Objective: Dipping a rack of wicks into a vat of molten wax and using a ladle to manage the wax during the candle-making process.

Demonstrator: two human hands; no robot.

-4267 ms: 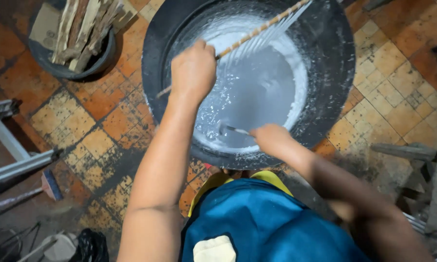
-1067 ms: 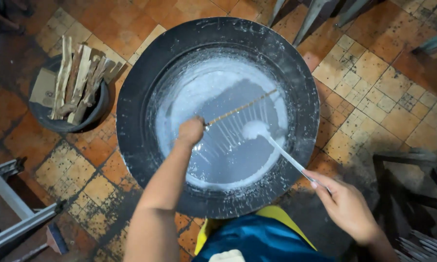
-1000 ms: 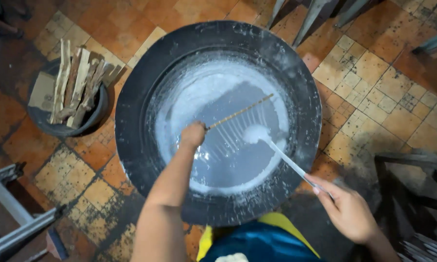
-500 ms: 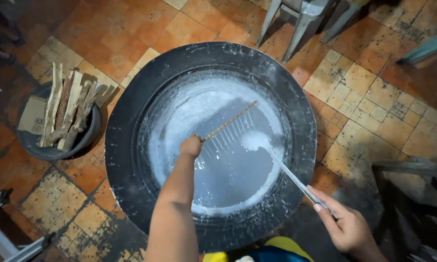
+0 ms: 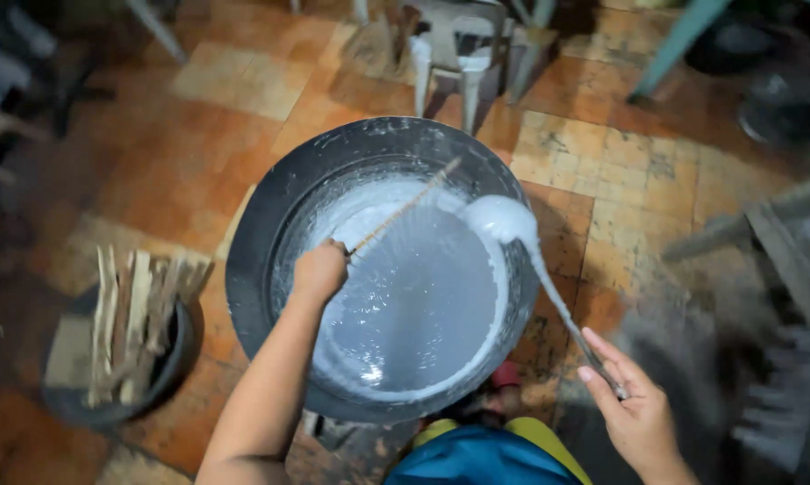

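Note:
A big black pan (image 5: 261, 269) on the tiled floor holds a grey-white liquid (image 5: 414, 305) with white crust around its edge. My left hand (image 5: 319, 271) grips a thin wooden stick (image 5: 403, 208) held over the liquid, with several thin strings hanging from it. My right hand (image 5: 637, 413) holds the end of a long-handled ladle (image 5: 548, 287). The ladle's white-coated bowl (image 5: 497, 218) is lifted near the pan's right rim, and white liquid runs down its handle.
A dark bucket of split wood sticks (image 5: 126, 337) stands left of the pan. Pale chair legs (image 5: 463, 54) rise beyond the pan. More furniture and a wooden frame (image 5: 773, 242) crowd the right side. My blue and yellow clothing (image 5: 490, 454) shows at the bottom.
The view has pulled back and tilted. My right hand lifted the ladle out of the liquid toward the pan's right rim. My left hand keeps its hold on the stick, now raised.

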